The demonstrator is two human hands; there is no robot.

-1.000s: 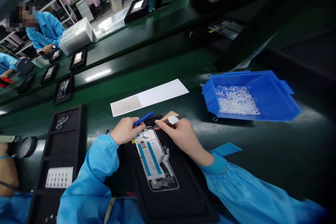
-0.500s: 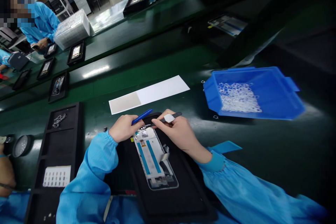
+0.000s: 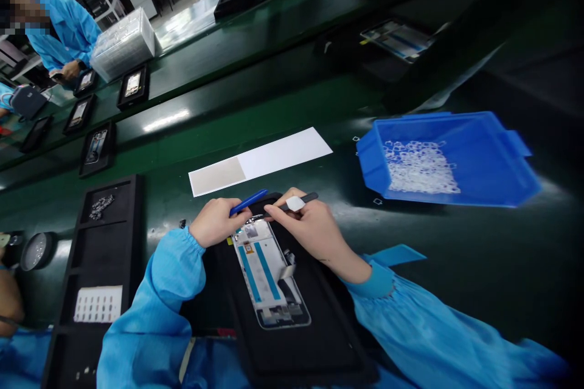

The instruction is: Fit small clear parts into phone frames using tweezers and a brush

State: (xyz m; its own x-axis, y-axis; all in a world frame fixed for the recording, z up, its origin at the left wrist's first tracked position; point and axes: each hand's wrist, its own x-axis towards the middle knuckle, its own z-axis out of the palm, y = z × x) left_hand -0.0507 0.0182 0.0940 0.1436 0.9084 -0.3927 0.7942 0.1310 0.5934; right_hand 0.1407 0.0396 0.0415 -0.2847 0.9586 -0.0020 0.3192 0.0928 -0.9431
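A phone frame (image 3: 269, 273) with two blue strips lies in a black foam tray (image 3: 328, 340), its upper end between my hands. At its top left corner is my left hand (image 3: 216, 222), closed around a blue pen-like tool (image 3: 249, 201) that points up to the right. My right hand (image 3: 308, 222) is closed on a pair of dark tweezers (image 3: 310, 197), with a white piece (image 3: 295, 203) around the shaft or my fingertip; I cannot tell which. The tweezers' tip reaches the phone frame's top edge. Fingers hide part of that edge.
Beyond my hands lies a white and beige card (image 3: 283, 155). A blue bin (image 3: 483, 164) of small white rings stands right. At left are a black parts tray (image 3: 98, 249) and a round dish (image 3: 36, 251). Other phone trays (image 3: 133, 86) line the bench; a co-worker (image 3: 64, 30) sits across.
The view has shifted slightly. Both hands keep almost the same pose at the top of the phone frame, and each still holds its tool.
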